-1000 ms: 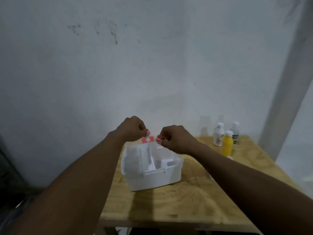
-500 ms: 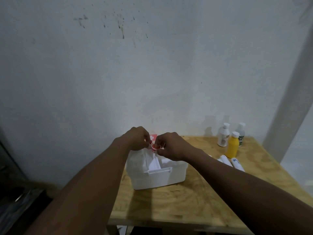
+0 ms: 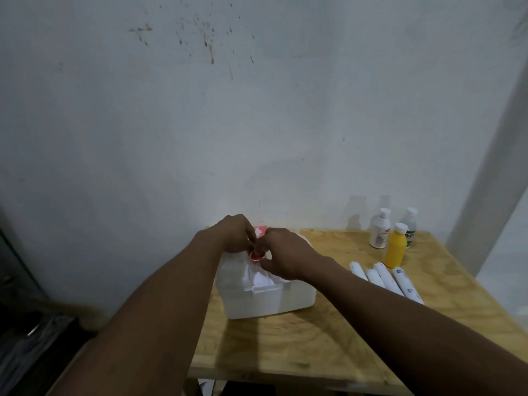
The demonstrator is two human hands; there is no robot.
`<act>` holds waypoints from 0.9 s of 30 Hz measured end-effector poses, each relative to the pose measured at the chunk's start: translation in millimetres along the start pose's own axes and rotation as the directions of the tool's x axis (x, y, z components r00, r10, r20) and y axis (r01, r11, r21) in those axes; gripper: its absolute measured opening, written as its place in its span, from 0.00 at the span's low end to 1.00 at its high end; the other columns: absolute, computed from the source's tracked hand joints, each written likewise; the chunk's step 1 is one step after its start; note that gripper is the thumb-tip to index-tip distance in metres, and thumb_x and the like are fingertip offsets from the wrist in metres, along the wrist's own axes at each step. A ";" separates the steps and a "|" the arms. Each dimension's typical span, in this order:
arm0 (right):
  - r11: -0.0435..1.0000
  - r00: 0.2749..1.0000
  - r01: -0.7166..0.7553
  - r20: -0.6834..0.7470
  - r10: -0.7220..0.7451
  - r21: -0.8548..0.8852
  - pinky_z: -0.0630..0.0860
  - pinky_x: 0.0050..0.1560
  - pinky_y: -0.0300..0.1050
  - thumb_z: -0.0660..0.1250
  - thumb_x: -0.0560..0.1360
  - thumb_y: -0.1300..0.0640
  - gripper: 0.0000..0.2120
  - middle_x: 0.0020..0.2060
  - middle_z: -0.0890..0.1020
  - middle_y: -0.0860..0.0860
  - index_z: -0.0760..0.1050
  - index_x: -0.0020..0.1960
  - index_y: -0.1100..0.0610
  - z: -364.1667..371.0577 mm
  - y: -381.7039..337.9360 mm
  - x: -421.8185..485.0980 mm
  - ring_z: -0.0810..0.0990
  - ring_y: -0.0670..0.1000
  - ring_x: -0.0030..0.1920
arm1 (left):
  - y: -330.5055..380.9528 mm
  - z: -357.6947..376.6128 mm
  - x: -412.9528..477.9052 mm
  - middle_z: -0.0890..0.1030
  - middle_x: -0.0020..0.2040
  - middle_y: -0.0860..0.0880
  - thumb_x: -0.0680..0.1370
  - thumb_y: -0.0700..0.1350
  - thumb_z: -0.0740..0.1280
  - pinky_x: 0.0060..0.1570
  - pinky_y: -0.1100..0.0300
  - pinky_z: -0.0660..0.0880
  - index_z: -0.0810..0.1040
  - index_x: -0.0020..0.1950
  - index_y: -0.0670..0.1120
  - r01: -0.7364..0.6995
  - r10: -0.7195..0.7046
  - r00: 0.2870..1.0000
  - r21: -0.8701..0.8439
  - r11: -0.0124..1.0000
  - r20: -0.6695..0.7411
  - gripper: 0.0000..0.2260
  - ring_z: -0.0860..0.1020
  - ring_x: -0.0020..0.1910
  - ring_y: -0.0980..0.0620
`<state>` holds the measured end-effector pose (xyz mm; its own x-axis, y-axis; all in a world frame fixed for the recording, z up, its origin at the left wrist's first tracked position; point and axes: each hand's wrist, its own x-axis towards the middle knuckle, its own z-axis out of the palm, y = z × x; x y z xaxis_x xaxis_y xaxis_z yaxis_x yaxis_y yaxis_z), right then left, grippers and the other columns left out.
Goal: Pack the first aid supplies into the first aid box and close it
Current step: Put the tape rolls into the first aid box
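Observation:
A white first aid box [image 3: 271, 301] stands on the wooden table [image 3: 314, 352], with a red-cross label [image 3: 258, 231] showing behind my hands. Both hands meet over the box top. My left hand [image 3: 235, 232] and my right hand [image 3: 285, 252] pinch a small red clasp [image 3: 257, 255] between their fingertips. The hands hide most of the lid, and I cannot tell how far it is open. Several white tubes [image 3: 383, 277] lie to the right of the box. Behind them stand a yellow bottle [image 3: 395, 247], a white bottle [image 3: 379, 232] and a clear bottle with a green label [image 3: 410, 227].
The table stands against a stained white wall. A pale post rises past its right edge. Dark clutter sits on the floor at the lower left. The table's front edge is near the bottom of the view.
My hands have come closer together and dropped lower onto the box top with the red clasp. The view has shifted, and the tubes now show.

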<state>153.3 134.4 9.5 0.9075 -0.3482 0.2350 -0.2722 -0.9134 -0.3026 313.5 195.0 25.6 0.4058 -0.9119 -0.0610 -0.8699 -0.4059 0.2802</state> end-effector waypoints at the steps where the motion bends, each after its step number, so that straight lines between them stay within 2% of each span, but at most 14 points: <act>1: 1.000 1.000 -0.003 -0.006 0.003 0.006 0.77 0.49 0.42 0.70 0.73 0.57 0.11 0.52 0.84 0.51 0.84 0.55 0.52 1.5 -0.9 0.8 0.81 0.51 0.50 | -1.6 -2.3 -0.2 0.85 0.53 0.49 0.75 0.43 0.73 0.50 0.60 0.75 0.87 0.54 0.48 0.006 -0.006 1.000 -0.044 0.999 -0.006 0.09 0.80 0.53 0.50; 4: 1.000 0.999 -0.016 -0.035 0.016 0.010 0.79 0.52 0.45 0.70 0.73 0.58 0.10 0.52 0.85 0.49 0.85 0.53 0.51 7.5 -4.2 3.3 0.82 0.51 0.51 | -6.9 -9.7 -2.9 0.85 0.53 0.50 0.76 0.41 0.69 0.52 0.58 0.77 0.87 0.52 0.46 0.035 -0.045 0.997 -0.144 0.989 -0.067 0.09 0.80 0.52 0.52; 7: 0.999 0.997 -0.034 -0.069 0.032 -0.023 0.76 0.50 0.44 0.69 0.74 0.58 0.11 0.51 0.86 0.49 0.85 0.54 0.51 14.5 -7.8 7.0 0.82 0.51 0.50 | -14.5 -12.6 -6.3 0.85 0.53 0.47 0.76 0.41 0.67 0.54 0.53 0.80 0.86 0.51 0.42 0.089 -0.117 0.985 -0.208 0.974 -0.125 0.09 0.81 0.54 0.48; 9: 0.997 0.993 -0.047 -0.107 0.040 -0.058 0.77 0.52 0.45 0.69 0.74 0.56 0.11 0.51 0.86 0.50 0.85 0.55 0.51 18.6 -8.2 9.3 0.83 0.51 0.50 | -21.4 -10.6 -8.1 0.84 0.54 0.46 0.77 0.42 0.66 0.53 0.54 0.79 0.85 0.52 0.42 0.133 -0.171 0.973 -0.228 0.964 -0.155 0.10 0.80 0.54 0.46; 11: 0.992 0.989 -0.047 -0.148 0.029 -0.118 0.77 0.53 0.47 0.69 0.75 0.53 0.10 0.51 0.86 0.50 0.85 0.54 0.52 22.8 -6.6 9.3 0.81 0.52 0.51 | -27.6 -6.5 -11.2 0.83 0.54 0.45 0.78 0.43 0.65 0.48 0.55 0.80 0.84 0.53 0.42 0.196 -0.239 0.959 -0.248 0.949 -0.155 0.10 0.80 0.51 0.45; 14: 0.975 0.986 -0.059 -0.164 0.024 -0.214 0.74 0.53 0.51 0.68 0.75 0.51 0.12 0.54 0.81 0.53 0.84 0.55 0.53 29.0 -4.1 7.7 0.75 0.55 0.56 | -31.5 3.0 -16.5 0.80 0.52 0.43 0.80 0.44 0.64 0.43 0.52 0.84 0.82 0.55 0.41 0.284 -0.340 0.933 -0.337 0.898 -0.120 0.09 0.80 0.48 0.43; 16: 0.974 0.987 -0.081 -0.156 0.048 -0.212 0.74 0.55 0.53 0.69 0.75 0.50 0.12 0.56 0.80 0.54 0.84 0.56 0.52 30.4 -3.1 7.2 0.74 0.56 0.57 | -31.0 9.1 -18.7 0.79 0.52 0.44 0.81 0.45 0.65 0.43 0.51 0.84 0.80 0.56 0.42 0.289 -0.376 0.915 -0.410 0.865 -0.150 0.09 0.80 0.50 0.42; 21: 0.977 0.984 -0.079 -0.172 0.044 -0.200 0.75 0.55 0.52 0.70 0.74 0.51 0.11 0.54 0.82 0.52 0.83 0.55 0.51 31.4 0.7 6.5 0.76 0.54 0.55 | -33.4 18.1 -24.5 0.78 0.54 0.47 0.81 0.52 0.66 0.37 0.58 0.80 0.79 0.55 0.47 0.234 -0.420 0.869 -0.532 0.814 -0.260 0.10 0.79 0.51 0.45; 22: 0.977 0.982 -0.087 -0.180 0.052 -0.193 0.75 0.54 0.52 0.70 0.74 0.51 0.11 0.54 0.83 0.52 0.83 0.55 0.51 31.6 2.0 6.1 0.76 0.54 0.54 | -32.8 19.5 -26.3 0.79 0.54 0.47 0.81 0.52 0.65 0.38 0.57 0.79 0.78 0.54 0.47 0.221 -0.430 0.861 -0.563 0.797 -0.270 0.10 0.79 0.51 0.44; 24: 0.983 0.980 -0.107 -0.180 0.079 -0.152 0.75 0.55 0.53 0.71 0.73 0.51 0.12 0.54 0.82 0.51 0.81 0.55 0.51 30.5 4.4 5.0 0.77 0.54 0.54 | -32.1 24.9 -28.3 0.80 0.53 0.46 0.82 0.52 0.64 0.46 0.53 0.81 0.78 0.54 0.46 0.215 -0.459 0.846 -0.616 0.758 -0.270 0.10 0.80 0.51 0.44; 27: 0.990 0.982 -0.140 -0.126 0.139 -0.001 0.74 0.57 0.54 0.71 0.71 0.46 0.14 0.54 0.81 0.48 0.79 0.55 0.49 16.2 12.1 2.5 0.76 0.52 0.56 | -33.4 36.7 -28.9 0.82 0.51 0.45 0.82 0.54 0.61 0.57 0.46 0.80 0.79 0.53 0.45 0.230 -0.516 0.825 -0.698 0.678 -0.230 0.14 0.80 0.50 0.43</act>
<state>157.5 125.9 -8.6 0.8133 -0.4954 0.3053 -0.3968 -0.8559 -0.3316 320.6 232.7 -17.1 0.8480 -0.5293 0.0252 -0.3014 -0.4426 0.8446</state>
